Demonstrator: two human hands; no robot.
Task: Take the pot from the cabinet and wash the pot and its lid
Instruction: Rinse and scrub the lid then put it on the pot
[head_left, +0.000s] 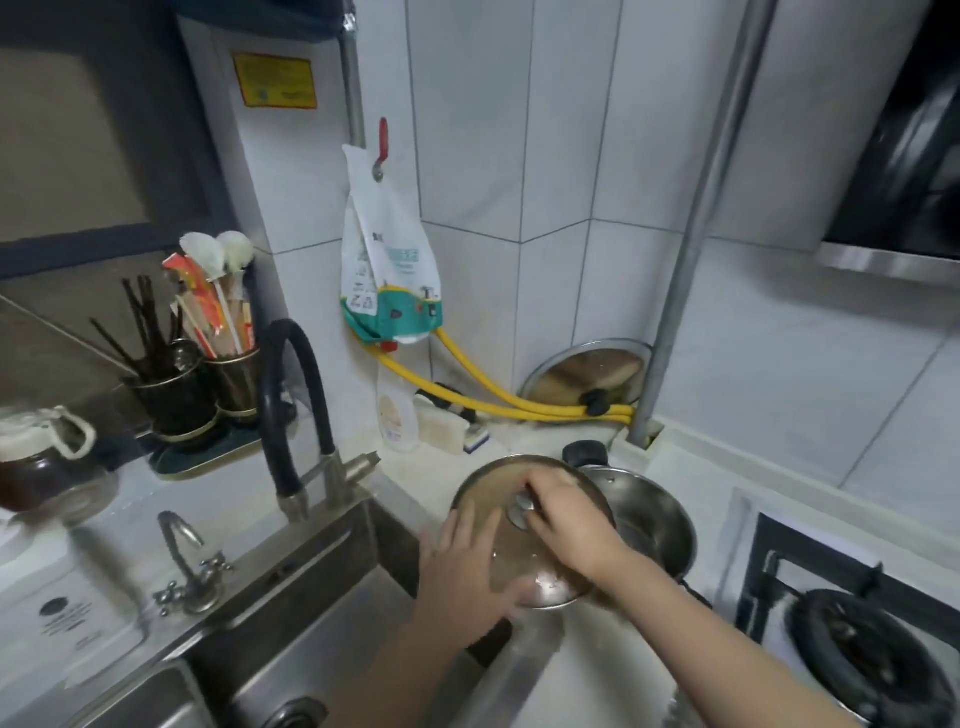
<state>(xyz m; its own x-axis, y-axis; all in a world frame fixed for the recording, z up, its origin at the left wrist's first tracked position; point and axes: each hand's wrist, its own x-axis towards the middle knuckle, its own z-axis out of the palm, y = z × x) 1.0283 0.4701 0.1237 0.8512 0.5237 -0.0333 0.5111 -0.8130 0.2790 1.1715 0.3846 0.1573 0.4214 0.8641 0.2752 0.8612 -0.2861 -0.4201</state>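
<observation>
Nearest the camera, the left hand (470, 566) lies with straight fingers spread flat against the glass lid (524, 525), steadying its near rim over the right edge of the steel sink (311, 613). The right hand (566, 525) reaches over the lid with fingers curled at the metal fitting in its centre; whether it pinches a cloth or the fitting itself I cannot tell. The lid is tilted, its far edge resting against the stainless pot (654, 519), which stands on the counter just beside the sink, with one black pot handle (586, 453) showing behind. Wet glass will likely be slippery, rigid and breakable, so the steel rim or the knob seems the safest hold; the pot looks stiff and moderately heavy, best carried by its handles. Farther back stand a dish soap bottle (397, 418) and a sponge (444, 428).
</observation>
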